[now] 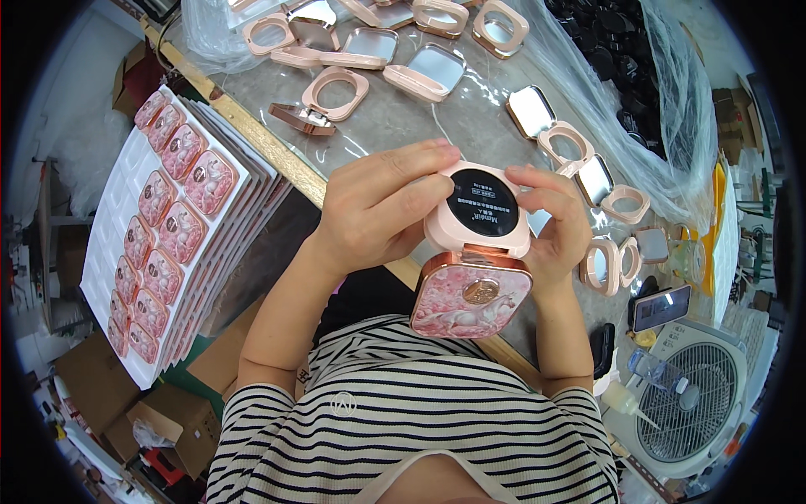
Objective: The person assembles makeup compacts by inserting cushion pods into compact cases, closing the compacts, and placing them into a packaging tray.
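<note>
Along the far left, slanted stack of white trays (107, 252); top one carries pink square lids (181, 231) with unicorns. Next, wooden table edge (290, 164); beyond it, open pale-pink cases (336, 92), mirrors showing on several. Left hand (378, 206): fingers bent, gripping the compact's near-left rim, fingertips at its black round label (484, 202). Compact (472, 252) held up between both hands in front of the striped shirt (420, 378), hinged open, base underside facing up, unicorn lid hanging toward the body. Right hand (550, 223): grasping the base's right side, thumb by the label. Farther right, more open cases (567, 144), clear bag of black pieces (600, 59), phone (662, 307), fan (730, 361).
</note>
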A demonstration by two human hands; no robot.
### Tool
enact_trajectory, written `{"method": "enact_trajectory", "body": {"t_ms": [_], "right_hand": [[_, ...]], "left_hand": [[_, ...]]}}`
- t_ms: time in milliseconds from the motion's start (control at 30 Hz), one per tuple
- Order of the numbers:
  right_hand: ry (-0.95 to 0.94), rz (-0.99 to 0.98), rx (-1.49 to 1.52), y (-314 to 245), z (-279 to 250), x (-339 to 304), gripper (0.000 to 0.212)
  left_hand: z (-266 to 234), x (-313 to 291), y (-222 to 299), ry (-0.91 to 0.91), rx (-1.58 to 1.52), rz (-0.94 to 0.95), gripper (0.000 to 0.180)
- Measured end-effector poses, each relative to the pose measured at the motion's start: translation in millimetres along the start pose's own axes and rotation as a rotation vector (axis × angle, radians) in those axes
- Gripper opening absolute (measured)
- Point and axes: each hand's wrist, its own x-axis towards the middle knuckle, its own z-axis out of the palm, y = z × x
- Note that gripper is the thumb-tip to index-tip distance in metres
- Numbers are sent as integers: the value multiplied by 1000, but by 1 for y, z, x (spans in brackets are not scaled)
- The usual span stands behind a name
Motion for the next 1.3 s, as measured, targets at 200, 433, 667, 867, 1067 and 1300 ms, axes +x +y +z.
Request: {"method": "enact_trajectory", "body": {"t_ms": [200, 433, 667, 867, 1067, 1300], "right_hand": [[-5, -5, 64, -2, 6, 1, 31], [-16, -85, 108, -5, 6, 6, 29], [43, -38, 232, 0, 8, -2, 30], [58, -62, 227, 1, 8, -3, 36], [57, -64, 240, 2, 9, -6, 35], [68, -63, 207, -2, 9, -5, 35]], "left_hand": [[-8, -8, 4, -42, -41, -92, 26], [-11, -12, 3, -19, -82, -112, 26], [-10, 1, 15, 71, 20, 52, 22], [-9, 3, 28, 123, 138, 172, 21], [-8, 2, 25, 117, 116, 186, 24], [-6, -3, 14, 113, 31, 156, 28]]}}
